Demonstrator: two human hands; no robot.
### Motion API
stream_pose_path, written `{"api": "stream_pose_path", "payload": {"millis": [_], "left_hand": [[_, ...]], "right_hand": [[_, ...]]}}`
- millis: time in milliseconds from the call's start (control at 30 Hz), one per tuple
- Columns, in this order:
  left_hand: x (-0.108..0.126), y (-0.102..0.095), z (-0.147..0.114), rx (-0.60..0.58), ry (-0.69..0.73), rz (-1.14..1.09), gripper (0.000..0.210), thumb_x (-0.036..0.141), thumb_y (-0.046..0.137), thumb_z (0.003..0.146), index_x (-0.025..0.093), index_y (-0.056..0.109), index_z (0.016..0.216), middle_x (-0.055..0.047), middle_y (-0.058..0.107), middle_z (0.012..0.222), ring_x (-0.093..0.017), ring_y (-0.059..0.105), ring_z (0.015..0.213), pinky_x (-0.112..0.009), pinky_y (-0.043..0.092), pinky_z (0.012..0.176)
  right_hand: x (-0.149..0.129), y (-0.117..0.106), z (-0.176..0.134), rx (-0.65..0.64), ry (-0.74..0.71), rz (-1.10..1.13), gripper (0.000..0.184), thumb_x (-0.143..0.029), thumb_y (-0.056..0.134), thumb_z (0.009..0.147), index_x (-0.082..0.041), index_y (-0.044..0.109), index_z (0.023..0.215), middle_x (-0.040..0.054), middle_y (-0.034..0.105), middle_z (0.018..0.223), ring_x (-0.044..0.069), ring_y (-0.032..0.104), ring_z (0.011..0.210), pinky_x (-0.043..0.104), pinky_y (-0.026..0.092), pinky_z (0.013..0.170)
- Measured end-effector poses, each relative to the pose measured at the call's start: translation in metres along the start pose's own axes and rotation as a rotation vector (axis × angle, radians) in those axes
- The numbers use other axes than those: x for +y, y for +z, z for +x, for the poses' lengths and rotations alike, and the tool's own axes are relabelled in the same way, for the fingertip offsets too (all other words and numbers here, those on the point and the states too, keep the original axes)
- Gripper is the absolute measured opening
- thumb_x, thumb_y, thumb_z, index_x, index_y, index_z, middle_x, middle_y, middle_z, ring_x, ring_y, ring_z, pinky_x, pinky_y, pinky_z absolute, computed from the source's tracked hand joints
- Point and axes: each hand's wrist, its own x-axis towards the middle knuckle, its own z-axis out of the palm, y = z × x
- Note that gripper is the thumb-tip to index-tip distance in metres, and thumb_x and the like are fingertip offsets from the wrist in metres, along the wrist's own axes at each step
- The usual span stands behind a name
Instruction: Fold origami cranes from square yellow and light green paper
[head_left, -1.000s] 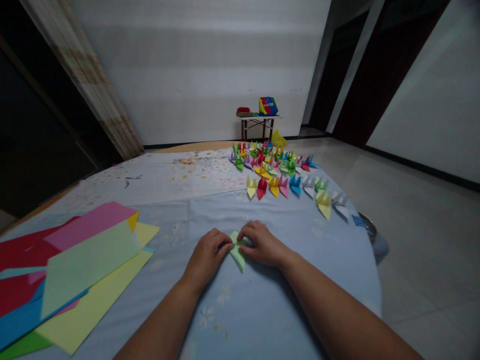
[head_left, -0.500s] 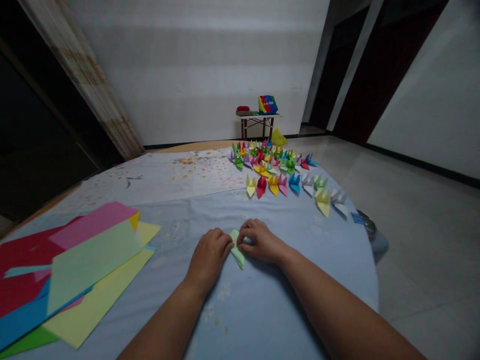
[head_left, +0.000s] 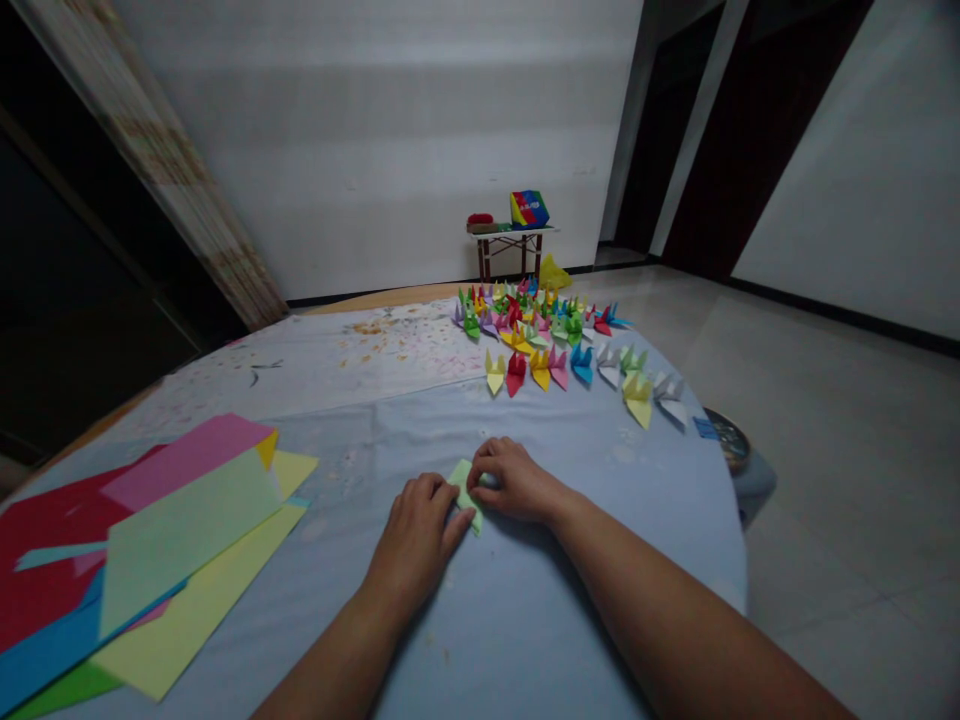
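Observation:
A small light green folded paper (head_left: 463, 472) lies on the blue tablecloth in front of me, partly covered by both hands. My left hand (head_left: 421, 525) has its thumb across the lower part of the paper and its curled fingers at the left edge, closed on it. From the other side my right hand (head_left: 510, 478) pinches the right edge, fingers bent and pressed together. Underneath those fingers, the paper's exact folds are hidden.
Coloured paper sheets (head_left: 187, 530) lie overlapped at the left. Many folded paper cranes (head_left: 516, 372) stand at the back right of the round table (head_left: 585, 620). Beyond it are a small side table (head_left: 514, 233) and a stool (head_left: 754, 480) at the right edge.
My left thumb has moved down and out over the lower part of the paper. My right hand keeps its pinch at the right edge. The view has shifted slightly.

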Motion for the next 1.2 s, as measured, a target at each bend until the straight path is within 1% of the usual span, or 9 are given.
{"api": "stream_pose_path", "payload": {"millis": [133, 400, 700, 900, 1067, 1133, 1200], "left_hand": [[0.0, 0.002, -0.001, 0.017, -0.003, 0.002, 0.02, 0.035, 0.049, 0.082, 0.022, 0.055, 0.096, -0.006, 0.052, 0.097, -0.022, 0.048, 0.092, -0.039, 0.041, 0.081], [0.001, 0.002, -0.001, -0.015, -0.016, 0.013, 0.021, 0.035, 0.051, 0.081, 0.022, 0.054, 0.097, -0.006, 0.05, 0.1, -0.022, 0.047, 0.095, -0.038, 0.039, 0.083], [0.007, 0.002, 0.0, -0.05, -0.079, 0.063, 0.021, 0.034, 0.052, 0.079, 0.021, 0.055, 0.096, -0.007, 0.051, 0.101, -0.024, 0.047, 0.095, -0.039, 0.038, 0.081], [0.008, 0.002, -0.001, -0.073, -0.086, 0.046, 0.032, 0.043, 0.056, 0.075, 0.021, 0.054, 0.099, -0.008, 0.05, 0.107, -0.026, 0.045, 0.101, -0.041, 0.036, 0.084], [0.004, -0.004, -0.002, -0.115, -0.064, 0.002, 0.049, 0.054, 0.061, 0.067, 0.022, 0.053, 0.103, -0.009, 0.049, 0.11, -0.027, 0.043, 0.103, -0.043, 0.036, 0.086], [0.0, -0.007, -0.002, -0.128, -0.021, -0.047, 0.045, 0.053, 0.055, 0.073, 0.023, 0.052, 0.106, -0.008, 0.049, 0.109, -0.025, 0.043, 0.103, -0.042, 0.037, 0.087], [-0.005, -0.008, -0.002, -0.128, 0.026, -0.102, 0.033, 0.046, 0.044, 0.082, 0.024, 0.052, 0.107, -0.007, 0.05, 0.106, -0.022, 0.044, 0.101, -0.04, 0.038, 0.088]], "right_hand": [[-0.001, -0.001, 0.0, -0.009, 0.003, -0.006, 0.01, -0.022, 0.062, 0.073, -0.024, 0.066, 0.082, 0.0032, 0.053, 0.091, 0.018, 0.045, 0.089, 0.032, 0.033, 0.081], [-0.001, 0.0, 0.0, -0.016, -0.004, -0.013, 0.009, -0.022, 0.062, 0.073, -0.023, 0.065, 0.082, 0.003, 0.053, 0.091, 0.017, 0.044, 0.09, 0.032, 0.033, 0.081], [-0.002, -0.001, 0.0, -0.02, 0.002, -0.005, 0.009, -0.022, 0.062, 0.073, -0.024, 0.065, 0.081, 0.003, 0.052, 0.091, 0.018, 0.044, 0.09, 0.033, 0.032, 0.082], [-0.002, -0.001, 0.0, -0.024, 0.007, -0.002, 0.01, -0.021, 0.062, 0.073, -0.023, 0.065, 0.082, 0.0034, 0.053, 0.094, 0.018, 0.044, 0.091, 0.033, 0.032, 0.082], [-0.002, -0.001, 0.0, -0.031, 0.007, 0.0, 0.01, -0.022, 0.061, 0.074, -0.024, 0.065, 0.083, 0.0031, 0.052, 0.093, 0.018, 0.044, 0.091, 0.033, 0.032, 0.082], [-0.002, -0.001, 0.0, -0.031, 0.005, -0.001, 0.01, -0.022, 0.061, 0.074, -0.024, 0.065, 0.083, 0.0029, 0.052, 0.093, 0.018, 0.044, 0.091, 0.033, 0.032, 0.082], [-0.002, -0.001, 0.0, -0.028, 0.005, -0.006, 0.009, -0.022, 0.061, 0.074, -0.023, 0.065, 0.082, 0.0031, 0.052, 0.093, 0.018, 0.044, 0.09, 0.032, 0.032, 0.082]]}}
